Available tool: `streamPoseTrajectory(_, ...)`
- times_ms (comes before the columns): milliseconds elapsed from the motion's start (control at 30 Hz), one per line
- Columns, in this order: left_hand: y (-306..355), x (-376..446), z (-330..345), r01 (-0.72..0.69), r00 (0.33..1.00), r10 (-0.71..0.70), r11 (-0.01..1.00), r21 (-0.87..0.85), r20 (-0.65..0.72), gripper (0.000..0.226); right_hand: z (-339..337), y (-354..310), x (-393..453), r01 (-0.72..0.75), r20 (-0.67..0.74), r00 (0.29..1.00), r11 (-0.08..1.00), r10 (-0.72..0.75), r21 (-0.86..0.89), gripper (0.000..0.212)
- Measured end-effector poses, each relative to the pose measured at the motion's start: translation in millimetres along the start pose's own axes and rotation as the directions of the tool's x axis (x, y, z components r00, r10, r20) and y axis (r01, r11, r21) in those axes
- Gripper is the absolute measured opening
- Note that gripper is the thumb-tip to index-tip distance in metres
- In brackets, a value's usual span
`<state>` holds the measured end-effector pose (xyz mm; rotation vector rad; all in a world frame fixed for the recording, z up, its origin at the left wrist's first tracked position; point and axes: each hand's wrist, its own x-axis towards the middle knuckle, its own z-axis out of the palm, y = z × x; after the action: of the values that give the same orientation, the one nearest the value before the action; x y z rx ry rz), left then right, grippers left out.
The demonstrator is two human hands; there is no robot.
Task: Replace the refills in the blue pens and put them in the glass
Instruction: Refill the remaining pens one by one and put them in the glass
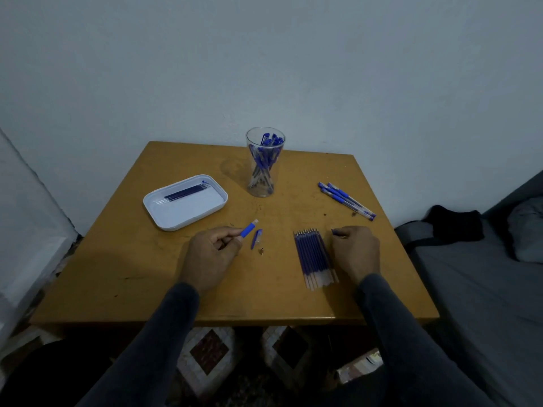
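Observation:
My left hand [210, 254] holds a blue pen barrel [249, 228], its open end pointing up and right. Just right of it on the table lie a pen cap [256, 238] and a small metal tip [260, 251]. My right hand [354, 249] pinches one refill [335, 231] at the right edge of a row of several new refills [314, 257]. A clear glass [265, 161] at the table's back holds several blue pens. A few more blue pens [346, 200] lie at the right.
A white tray [164, 218] at the left holds a few used refills [186, 193]. The wooden table [147, 283] stands against a white wall. A grey bed with a dark cloth [454, 223] is at the right. Patterned floor shows below the front edge.

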<state>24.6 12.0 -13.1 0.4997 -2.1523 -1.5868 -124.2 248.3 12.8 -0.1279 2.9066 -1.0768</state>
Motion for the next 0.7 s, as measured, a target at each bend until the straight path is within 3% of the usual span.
streamPoseTrajectory(167, 1.9, 0.0, 0.4, -0.008, 1.000, 0.008, 0.999, 0.035, 0.001, 0.020, 7.9, -0.9, -1.1, -0.031, 0.062, 0.998, 0.999, 0.032, -0.015, 0.021)
streamPoseTrajectory(467, 6.7, -2.5, -0.2, -0.029, 1.000, 0.029, 0.998, 0.056, 0.004, 0.020, -1.8, 4.9, -3.2, 0.103, 0.103, 0.989, 0.994, -0.106, 0.032, 0.025)
streamPoseTrajectory(700, 9.8, -3.2, 0.2, -0.030, 1.000, 0.030, 0.998, 0.050, 0.001, 0.020, 1.4, 6.0, -7.6, 0.127, 0.107, 0.986, 0.991, -0.130, 0.032, 0.020)
